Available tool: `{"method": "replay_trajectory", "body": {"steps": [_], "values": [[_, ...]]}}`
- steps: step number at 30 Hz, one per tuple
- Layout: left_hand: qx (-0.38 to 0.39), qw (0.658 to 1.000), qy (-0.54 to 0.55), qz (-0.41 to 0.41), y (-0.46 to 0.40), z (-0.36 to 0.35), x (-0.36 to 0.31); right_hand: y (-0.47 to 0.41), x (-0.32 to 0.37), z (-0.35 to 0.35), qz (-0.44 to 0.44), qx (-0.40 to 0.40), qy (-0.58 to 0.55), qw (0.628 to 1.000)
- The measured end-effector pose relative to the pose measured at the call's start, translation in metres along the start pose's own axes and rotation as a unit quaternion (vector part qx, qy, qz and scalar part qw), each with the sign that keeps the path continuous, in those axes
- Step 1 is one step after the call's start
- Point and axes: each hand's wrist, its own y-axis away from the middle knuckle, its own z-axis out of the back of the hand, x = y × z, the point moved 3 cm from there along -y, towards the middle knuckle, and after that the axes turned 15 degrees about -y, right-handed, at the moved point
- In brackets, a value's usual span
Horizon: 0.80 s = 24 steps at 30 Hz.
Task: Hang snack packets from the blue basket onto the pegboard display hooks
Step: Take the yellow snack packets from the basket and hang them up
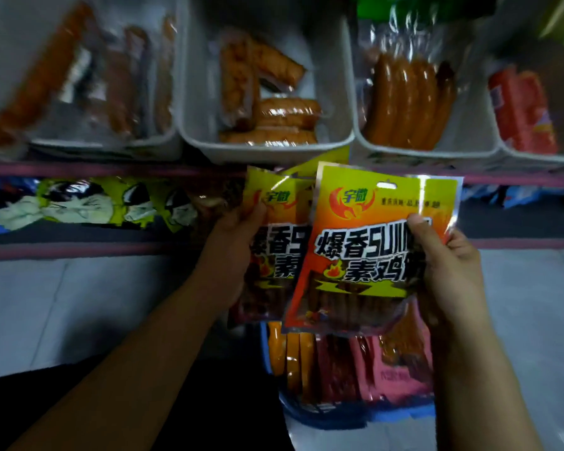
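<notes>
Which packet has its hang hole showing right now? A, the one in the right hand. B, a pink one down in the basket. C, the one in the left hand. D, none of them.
A: the front yellow-orange packet, gripped by the right hand, shows a cut-out hang hole near its top edge; the left hand's packet shows none.

The yellow-and-orange foil snack packet [368, 252] at frame centre reads "宇微" and "爆香SU", then "素鸡". The partly covered matching packet [274, 242] just left shows "宇微", "爆香".

A small shop: white bins [267, 148] of vacuum-packed sausages [404, 99] sit on a pink-edged shelf [111, 169], with more packaged snacks [88, 203] displayed just below that shelf.
</notes>
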Motion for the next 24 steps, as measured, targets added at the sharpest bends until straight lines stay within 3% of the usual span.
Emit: {"method": "replay_trajectory", "body": {"steps": [7,14,20,24], "values": [[0.047,0.985,-0.168,0.008,0.007,0.001,-0.011,-0.006,0.042,-0.036,0.022,0.016,0.075,0.997],[-0.002,0.993,-0.113,0.026,0.016,0.018,0.010,-0.012,0.024,-0.014,-0.027,-0.014,0.059,0.998],[-0.034,0.998,-0.027,-0.039,0.023,0.036,-0.033,0.011,-0.004,-0.040,-0.083,0.074,0.013,0.994],[-0.060,0.993,0.029,-0.102,0.034,0.057,-0.087,0.021,0.018,-0.087,-0.002,0.140,0.020,0.990]]}}
